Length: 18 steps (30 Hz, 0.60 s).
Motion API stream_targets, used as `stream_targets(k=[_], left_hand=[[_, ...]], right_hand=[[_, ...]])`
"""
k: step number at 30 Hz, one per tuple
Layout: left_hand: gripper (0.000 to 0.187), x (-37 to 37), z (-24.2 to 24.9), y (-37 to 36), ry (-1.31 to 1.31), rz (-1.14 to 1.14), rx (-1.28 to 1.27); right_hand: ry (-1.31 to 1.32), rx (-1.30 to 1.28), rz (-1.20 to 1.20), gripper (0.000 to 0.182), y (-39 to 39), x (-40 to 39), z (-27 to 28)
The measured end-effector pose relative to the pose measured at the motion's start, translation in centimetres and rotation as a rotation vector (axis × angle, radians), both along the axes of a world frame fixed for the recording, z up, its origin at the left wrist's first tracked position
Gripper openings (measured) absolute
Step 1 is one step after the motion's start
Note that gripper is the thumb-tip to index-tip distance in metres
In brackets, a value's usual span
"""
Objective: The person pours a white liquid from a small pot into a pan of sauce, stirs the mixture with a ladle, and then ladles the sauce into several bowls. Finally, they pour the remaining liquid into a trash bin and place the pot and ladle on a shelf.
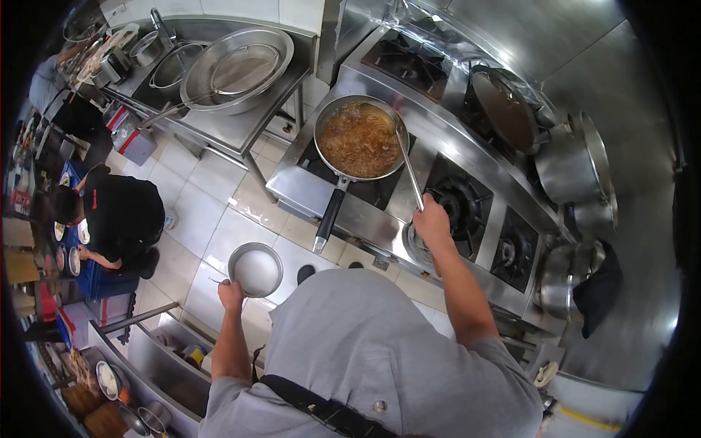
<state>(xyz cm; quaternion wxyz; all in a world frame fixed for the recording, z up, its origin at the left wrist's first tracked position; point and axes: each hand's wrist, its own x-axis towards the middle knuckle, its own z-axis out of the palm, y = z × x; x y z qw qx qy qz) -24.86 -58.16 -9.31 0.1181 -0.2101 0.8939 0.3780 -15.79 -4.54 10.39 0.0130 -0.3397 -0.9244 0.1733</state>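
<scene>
My right hand [432, 221] is closed round the handle of a metal ladle [410, 164], whose bowl end dips into the right side of a frying pan. Brown, bubbling food [355, 142] fills the pan [396, 162], which rests on the left front burner with its black handle pointing toward me. Out to the left, my left hand [231, 294] grips a round metal pot [276, 271] by its side, held over the floor tiles. The inside of this pot looks pale, and its contents, if any, cannot be told.
A large metal basin with a strainer [237, 69] sits on the steel counter [274, 102]. Bare burners [458, 204] lie right of the pan, with stacked pots [577, 164] beyond. At left, a person in black [120, 212] bends over bowls; another person [45, 87] stands farther back.
</scene>
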Motion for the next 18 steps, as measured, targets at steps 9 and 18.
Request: stream_targets(k=[9,18], left_hand=[[0.025,-3.4,2.7,0.9,0.180,-0.132,-0.104],[0.025,-10.0,12.3,4.5,0.478,-0.250,-0.051]], right_hand=[[0.050,-0.646,-0.070,0.018,-1.8,-0.4,2.5],[0.082,-1.259,-0.194,0.016,-2.9,0.3,6.8]])
